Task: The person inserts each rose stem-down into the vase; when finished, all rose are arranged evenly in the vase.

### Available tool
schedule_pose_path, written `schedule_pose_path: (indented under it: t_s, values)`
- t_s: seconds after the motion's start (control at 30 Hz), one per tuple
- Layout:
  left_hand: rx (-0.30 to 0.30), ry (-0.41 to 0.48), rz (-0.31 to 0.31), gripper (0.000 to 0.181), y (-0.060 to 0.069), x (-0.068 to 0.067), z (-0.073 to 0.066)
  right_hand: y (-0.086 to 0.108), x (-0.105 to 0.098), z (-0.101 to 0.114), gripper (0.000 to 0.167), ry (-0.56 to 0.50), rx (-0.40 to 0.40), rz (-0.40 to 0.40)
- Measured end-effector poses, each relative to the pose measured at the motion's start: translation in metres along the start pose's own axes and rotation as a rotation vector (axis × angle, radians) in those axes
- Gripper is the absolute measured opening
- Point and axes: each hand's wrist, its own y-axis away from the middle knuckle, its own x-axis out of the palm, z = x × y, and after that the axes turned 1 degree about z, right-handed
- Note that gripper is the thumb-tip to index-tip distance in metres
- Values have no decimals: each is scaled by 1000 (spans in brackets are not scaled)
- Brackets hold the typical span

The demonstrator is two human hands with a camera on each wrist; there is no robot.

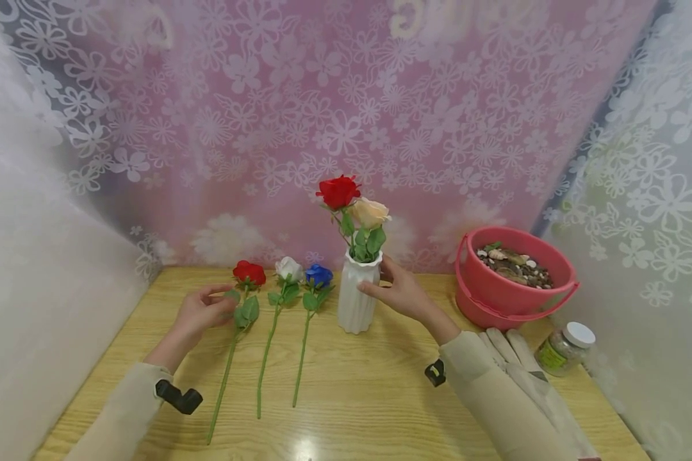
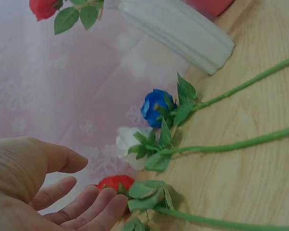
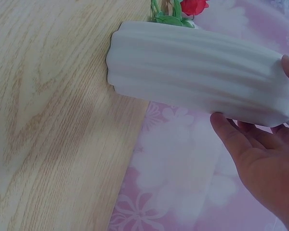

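Observation:
A white ribbed vase stands upright on the table, holding a red rose and a peach rose. My right hand grips it just below the rim, thumb in front and fingers behind; the right wrist view shows the hand around the vase. On the left lie a red rose, a white rose and a blue rose, side by side. My left hand is beside the lying red rose, fingers loosely spread by its bloom and leaves; whether they touch is unclear.
A pink bucket with pebbles and shells stands at the right back. Before it lie pale gloves, next to a white-lidded jar. A floral curtain rises behind the table.

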Motion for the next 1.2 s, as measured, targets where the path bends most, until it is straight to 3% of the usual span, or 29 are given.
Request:
schedule_pose_path:
  t_s: [0.4,0.73,1.2]
  values:
    - [-77,2,17,62,10,-8,28,0,0,-1,82,1,-6,-1]
    - [-112,21,54,63,8,-7,45,0,0,1,82,-15,-7,2]
    - [-143,-20,68,57,10,2,51,0,0,0,81,-18,-17,1]
